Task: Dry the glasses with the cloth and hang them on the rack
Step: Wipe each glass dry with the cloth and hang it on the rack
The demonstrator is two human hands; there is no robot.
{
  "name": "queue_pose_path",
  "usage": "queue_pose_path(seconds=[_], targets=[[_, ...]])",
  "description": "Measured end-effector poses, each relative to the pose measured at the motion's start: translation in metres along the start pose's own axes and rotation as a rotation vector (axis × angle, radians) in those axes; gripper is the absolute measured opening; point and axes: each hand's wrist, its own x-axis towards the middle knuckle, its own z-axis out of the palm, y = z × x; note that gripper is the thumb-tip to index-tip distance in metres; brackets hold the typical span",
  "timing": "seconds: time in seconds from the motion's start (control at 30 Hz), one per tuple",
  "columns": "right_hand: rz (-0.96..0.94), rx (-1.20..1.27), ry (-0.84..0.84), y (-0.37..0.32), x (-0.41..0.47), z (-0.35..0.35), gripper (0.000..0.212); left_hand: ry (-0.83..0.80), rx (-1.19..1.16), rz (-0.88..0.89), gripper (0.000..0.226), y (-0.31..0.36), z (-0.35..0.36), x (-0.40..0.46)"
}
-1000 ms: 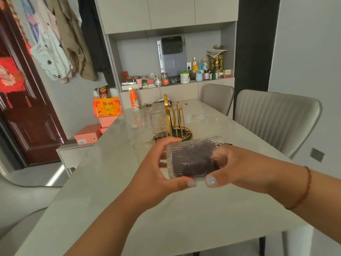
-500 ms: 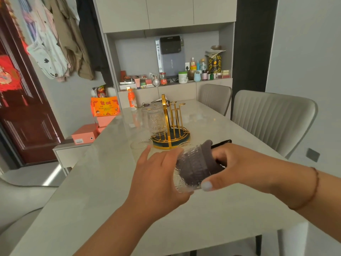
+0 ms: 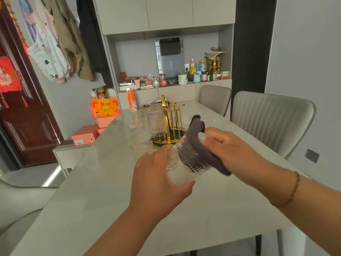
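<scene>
Gripping a ribbed, embossed glass (image 3: 181, 165) around its base end, the left hand (image 3: 158, 183) has its fingers (image 3: 190, 183) wrapped under and behind the glass, holding it tilted in the air above the tabletop (image 3: 103, 191), on the near side of the rack (image 3: 168, 124). The right hand (image 3: 234, 150) is clenched on a dark grey cloth (image 3: 198, 143), pressing it over the rim of the glass; part of the cloth shows through the clear wall inside the glass, and a fold of it sticks up above the thumb. A thin beaded bracelet (image 3: 293, 189) sits on the right wrist. The rack is a gold wire stand with upright pegs on a dark round base, standing on the tabletop beyond the hands. One patterned glass (image 3: 156, 122) is already upside down on the rack's left side, with what looks like another just behind it, though that one is hard to make out. A further glass (image 3: 141, 147) stands upright on the tabletop just in front of the rack's left edge, close to the left hand. An orange bottle (image 3: 131, 99) stands past the rack at the far end of the tabletop, and two padded chairs (image 3: 271, 121) are drawn up on the rack's right.
</scene>
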Motion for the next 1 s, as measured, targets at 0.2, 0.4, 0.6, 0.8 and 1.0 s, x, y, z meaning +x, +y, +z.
queue_pose_path(seconds=[0.2, 0.4, 0.6, 0.8, 1.0], targets=[[-0.202, -0.268, 0.179, 0.007, 0.000, 0.029, 0.055, 0.055, 0.076, 0.028, 0.068, 0.010, 0.006, 0.000], [-0.343, -0.139, 0.275, 0.019, -0.002, 0.025, 0.052, -0.341, -0.691, -0.296, 0.052, 0.016, -0.004, 0.002], [-0.507, 0.043, 0.179, 0.007, 0.003, 0.011, 0.039, -0.769, -1.461, -0.366, 0.063, 0.005, -0.004, 0.001], [-0.286, -0.330, 0.343, 0.001, 0.017, 0.012, 0.060, -0.484, -0.798, -0.272, 0.085, 0.013, -0.007, 0.010], [-0.225, -0.211, 0.346, -0.011, 0.023, 0.021, 0.055, -0.325, -0.852, -0.249, 0.059, 0.017, 0.000, 0.005]])
